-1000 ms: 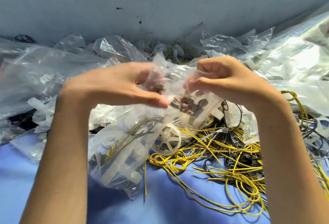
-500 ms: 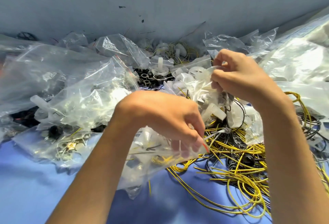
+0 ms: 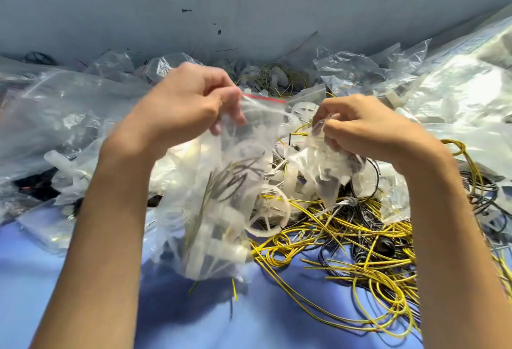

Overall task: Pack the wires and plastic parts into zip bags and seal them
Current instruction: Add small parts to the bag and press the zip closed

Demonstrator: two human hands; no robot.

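The left hand (image 3: pixel 188 102) is in the middle of the frame, a little to the left. Its fingers are curled and pinch the top edge of a clear zip bag (image 3: pixel 213 210) with a thin red strip along its mouth. The bag hangs down from the hand to the lower middle of the frame. Inside it are white plastic parts and a few thin dark and yellow wires. It is blurry, so it is hard to tell if the mouth is sealed.

The right hand (image 3: pixel 368 129) is right of the middle, apart from the left hand. Its fingers are curled tight around a crumpled bunch of clear plastic (image 3: pixel 324 163) with white bits in it.

Between the two hands and lower down lies a round white plastic wheel (image 3: pixel 270 214) with spokes, just beside the hanging bag. To the right of it is a big tangled heap of yellow wires (image 3: pixel 354 240) mixed with black wires (image 3: pixel 479 188).

All of this lies on a blue tabletop (image 3: pixel 263 323). Many more clear plastic bags (image 3: pixel 55 115) are piled across the upper left and upper right of the frame. Behind them, along the top, is a grey wall (image 3: pixel 249 2) with small dark marks.
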